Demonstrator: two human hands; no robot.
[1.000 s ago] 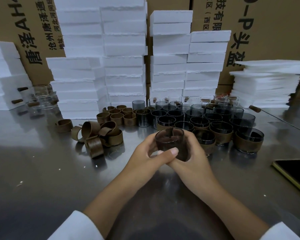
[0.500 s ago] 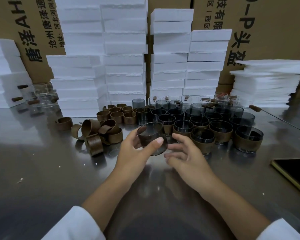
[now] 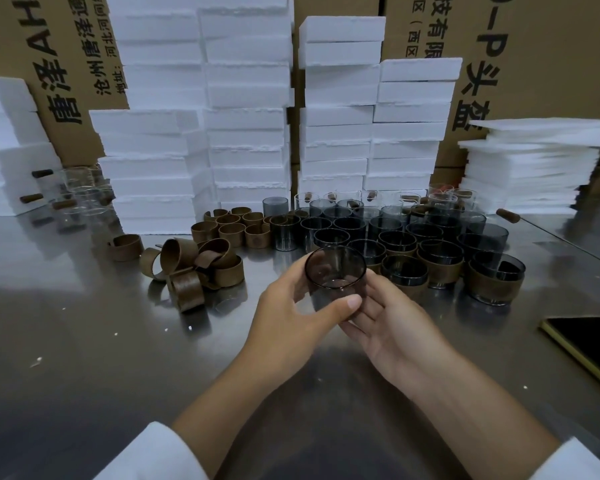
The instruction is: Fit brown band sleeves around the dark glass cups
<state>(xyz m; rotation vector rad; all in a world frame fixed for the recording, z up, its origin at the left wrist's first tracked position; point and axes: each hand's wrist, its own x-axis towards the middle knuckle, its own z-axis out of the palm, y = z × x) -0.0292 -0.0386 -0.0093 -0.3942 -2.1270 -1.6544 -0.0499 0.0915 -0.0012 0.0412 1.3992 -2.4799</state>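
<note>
Head view: dark glass cup (image 3: pixel 335 275) held up over the middle of the steel table (image 3: pixel 84 358), mouth tilted toward the camera. Left hand (image 3: pixel 291 306) grips it, thumb across the near wall, fingers curled behind. Right hand (image 3: pixel 395 334) cradles it from below, fingers fairly straight and together. Sleeved cups (image 3: pixel 440 268) just beyond, loose brown bands (image 3: pixel 194 268) left, foam stacks (image 3: pixel 246 116) along the far edge.

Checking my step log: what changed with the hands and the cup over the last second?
The right hand let go of the dark glass cup, then came back under it, its fingers now touching it. The left hand kept its grip, carrying the cup left and back to the middle. The loose brown sleeves, the rows of cups and the phone stayed put.
</note>
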